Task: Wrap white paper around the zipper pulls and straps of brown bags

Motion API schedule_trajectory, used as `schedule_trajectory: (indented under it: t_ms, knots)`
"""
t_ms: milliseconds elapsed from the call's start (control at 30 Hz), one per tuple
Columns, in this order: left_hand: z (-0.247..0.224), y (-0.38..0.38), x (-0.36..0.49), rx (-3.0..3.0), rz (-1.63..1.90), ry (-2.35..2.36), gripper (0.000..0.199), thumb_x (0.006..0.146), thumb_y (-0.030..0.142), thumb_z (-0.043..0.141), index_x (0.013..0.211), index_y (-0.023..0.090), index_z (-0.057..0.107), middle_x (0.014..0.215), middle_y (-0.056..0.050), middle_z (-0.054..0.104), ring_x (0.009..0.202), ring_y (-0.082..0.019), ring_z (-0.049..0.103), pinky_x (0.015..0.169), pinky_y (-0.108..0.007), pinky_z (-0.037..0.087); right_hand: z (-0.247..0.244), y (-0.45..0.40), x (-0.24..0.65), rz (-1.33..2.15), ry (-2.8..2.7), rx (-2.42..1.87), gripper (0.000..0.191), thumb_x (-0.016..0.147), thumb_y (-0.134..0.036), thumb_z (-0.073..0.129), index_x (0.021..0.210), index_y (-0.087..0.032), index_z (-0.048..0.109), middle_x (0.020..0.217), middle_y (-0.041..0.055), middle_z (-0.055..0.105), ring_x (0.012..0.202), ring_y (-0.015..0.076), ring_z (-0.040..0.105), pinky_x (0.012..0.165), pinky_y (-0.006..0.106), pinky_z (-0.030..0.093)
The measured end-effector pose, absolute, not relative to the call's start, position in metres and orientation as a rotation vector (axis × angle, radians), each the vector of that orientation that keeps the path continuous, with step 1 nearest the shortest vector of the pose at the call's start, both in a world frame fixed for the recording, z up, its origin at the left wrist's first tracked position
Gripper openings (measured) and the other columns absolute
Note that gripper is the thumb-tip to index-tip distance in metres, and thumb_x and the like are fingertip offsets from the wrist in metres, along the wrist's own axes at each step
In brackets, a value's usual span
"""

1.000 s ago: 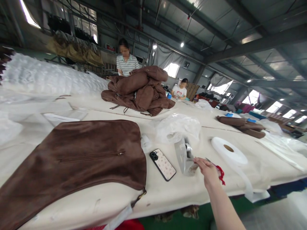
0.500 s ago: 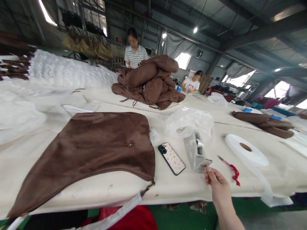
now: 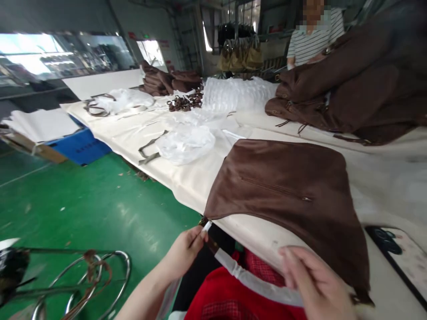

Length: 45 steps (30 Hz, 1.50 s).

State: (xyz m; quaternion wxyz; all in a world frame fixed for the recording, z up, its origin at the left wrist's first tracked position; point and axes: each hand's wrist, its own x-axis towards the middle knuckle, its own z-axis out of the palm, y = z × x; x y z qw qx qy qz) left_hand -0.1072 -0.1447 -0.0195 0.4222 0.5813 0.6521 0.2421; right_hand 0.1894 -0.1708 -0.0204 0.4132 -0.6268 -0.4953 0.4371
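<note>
A brown shoulder bag (image 3: 280, 178) lies on the table, its zip facing up. Its strap, partly covered in a white wrapping (image 3: 247, 278), hangs over the front edge across a red garment. My left hand (image 3: 187, 251) pinches the strap near the bag's left end, where a bit of white wrapping pokes out beside the fingertips. Over the wrapped strap, close to the table edge, my right hand (image 3: 313, 282) has thumb and fingers drawn together. It is somewhat blurred, and what the fingertips hold, if anything, cannot be made out.
A phone (image 3: 396, 253) lies at the right. Behind the bag are a heap of brown bags (image 3: 353, 89), crumpled clear plastic (image 3: 187, 142) and a bubbly white roll (image 3: 236, 93). A co-worker (image 3: 310, 40) stands across the table. A metal-framed stool (image 3: 96, 275) is at lower left.
The view has swung left, and the tape dispenser, scissors and white roll have left it. My left hand has come in at the strap; my right hand has moved from the dispenser to the bag.
</note>
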Motion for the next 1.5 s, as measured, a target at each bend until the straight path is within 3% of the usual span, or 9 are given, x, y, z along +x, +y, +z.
schedule_trajectory:
  t_ms: [133, 333, 533, 733, 933, 1100, 1233, 1367, 1500]
  knots:
    - [-0.019, -0.154, -0.113, 1.424, 0.641, 1.54, 0.039, 0.093, 0.05, 0.039, 0.078, 0.016, 0.052, 0.07, 0.001, 0.048, 0.065, -0.013, 0.042, 0.062, -0.022, 0.038, -0.014, -0.133, 0.077, 1.751, -1.311, -1.152, 0.041, 0.085, -0.059, 0.052, 0.084, -0.019, 0.063, 0.059, -0.0018, 0.051, 0.046, 0.0095, 0.045, 0.043, 0.021, 0.035]
    - [-0.022, -0.165, -0.12, 1.366, 0.649, 1.391, 0.032, 0.096, 0.038, 0.036, 0.079, 0.016, 0.053, 0.078, -0.003, 0.058, 0.072, -0.014, 0.051, 0.072, -0.023, 0.042, -0.041, -0.122, 0.035, 2.036, -1.298, -0.965, 0.039, 0.084, -0.054, 0.056, 0.078, -0.016, 0.06, 0.053, -0.0063, 0.045, 0.04, 0.0044, 0.034, 0.041, 0.018, 0.025]
    - [-0.018, -0.16, -0.123, 1.462, 0.546, 1.419, 0.026, 0.096, 0.032, 0.035, 0.079, 0.018, 0.049, 0.077, -0.001, 0.055, 0.069, -0.014, 0.049, 0.069, -0.022, 0.041, -0.052, -0.119, 0.033, 1.998, -1.381, -1.08, 0.039, 0.083, -0.053, 0.058, 0.07, -0.016, 0.06, 0.045, -0.0074, 0.04, 0.039, 0.0057, 0.031, 0.04, 0.019, 0.023]
    - [-0.008, -0.157, -0.126, 1.523, 0.469, 1.422, 0.025, 0.094, 0.032, 0.035, 0.078, 0.018, 0.05, 0.074, -0.002, 0.055, 0.066, -0.014, 0.048, 0.066, -0.024, 0.04, -0.059, -0.12, 0.031, 1.839, -1.498, -1.183, 0.036, 0.082, -0.049, 0.059, 0.066, -0.017, 0.063, 0.055, -0.0006, 0.055, 0.052, 0.0114, 0.047, 0.048, 0.022, 0.036]
    - [-0.015, -0.155, -0.123, 1.31, 0.609, 1.396, 0.044, 0.093, 0.052, 0.034, 0.072, 0.016, 0.05, 0.069, -0.001, 0.049, 0.063, -0.013, 0.043, 0.06, -0.024, 0.038, -0.047, -0.115, 0.041, 1.816, -1.647, -1.198, 0.026, 0.084, -0.036, 0.056, 0.069, -0.017, 0.064, 0.063, 0.0004, 0.062, 0.058, 0.0117, 0.052, 0.054, 0.022, 0.04]
    - [-0.019, -0.152, -0.122, 0.834, 0.619, 1.303, 0.053, 0.079, 0.069, 0.048, 0.073, 0.017, 0.049, 0.05, 0.01, 0.026, 0.043, -0.005, 0.018, 0.041, -0.02, 0.015, -0.048, -0.117, 0.052, 2.118, -1.522, -1.155, 0.024, 0.086, -0.039, 0.053, 0.086, -0.018, 0.065, 0.065, -0.0031, 0.058, 0.049, 0.0072, 0.051, 0.049, 0.019, 0.041]
    - [-0.017, -0.151, -0.129, 0.525, 0.539, 1.101, 0.043, 0.076, 0.057, 0.063, 0.078, 0.016, 0.053, 0.049, 0.013, 0.021, 0.039, -0.003, 0.007, 0.038, -0.02, 0.003, -0.05, -0.117, 0.05, 2.109, -1.502, -1.131, 0.026, 0.087, -0.037, 0.052, 0.079, -0.017, 0.064, 0.064, -0.0021, 0.059, 0.051, 0.0075, 0.054, 0.051, 0.019, 0.043]
    - [-0.016, -0.153, -0.131, 0.32, 0.484, 0.896, 0.032, 0.077, 0.044, 0.066, 0.081, 0.015, 0.055, 0.049, 0.012, 0.026, 0.037, -0.002, 0.009, 0.036, -0.018, 0.003, -0.05, -0.116, 0.041, 2.013, -1.517, -1.058, 0.028, 0.086, -0.037, 0.053, 0.07, -0.017, 0.062, 0.058, -0.002, 0.059, 0.051, 0.0084, 0.052, 0.052, 0.019, 0.044]
    - [-0.014, -0.159, -0.127, 0.283, 0.549, 0.865, 0.031, 0.08, 0.044, 0.065, 0.083, 0.013, 0.058, 0.048, 0.012, 0.023, 0.036, -0.002, 0.008, 0.036, -0.017, 0.004, -0.051, -0.112, 0.032, 1.984, -1.532, -1.071, 0.033, 0.082, -0.041, 0.059, 0.06, -0.016, 0.059, 0.053, -0.0019, 0.057, 0.048, 0.0086, 0.048, 0.046, 0.019, 0.039]
